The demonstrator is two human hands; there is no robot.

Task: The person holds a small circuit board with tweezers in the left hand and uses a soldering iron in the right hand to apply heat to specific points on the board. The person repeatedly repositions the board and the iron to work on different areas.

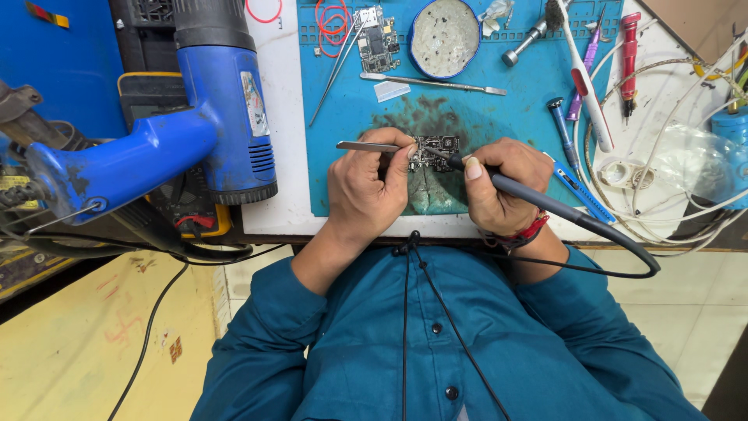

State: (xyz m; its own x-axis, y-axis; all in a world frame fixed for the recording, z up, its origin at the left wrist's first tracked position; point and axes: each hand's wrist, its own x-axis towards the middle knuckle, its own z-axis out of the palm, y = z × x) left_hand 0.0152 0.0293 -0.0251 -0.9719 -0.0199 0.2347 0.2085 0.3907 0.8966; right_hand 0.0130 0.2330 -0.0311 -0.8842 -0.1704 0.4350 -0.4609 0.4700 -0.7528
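A small dark circuit board (438,145) lies on a stained blue work mat (351,109). My left hand (365,191) pinches metal tweezers (366,146), whose tips are at the board's left edge. My right hand (499,183) grips a black soldering iron (545,204) like a pen. Its tip touches the board from the right. The iron's black cord (623,269) loops off the table edge to the right. Both hands rest on the mat, close together around the board.
A blue heat gun (210,117) stands at the left. At the back of the mat lie a second circuit board (377,43), a round tin (444,35), long tweezers (335,70), red rubber bands (333,19), screwdrivers (628,51) and a toothbrush (584,78). White cables (662,210) crowd the right.
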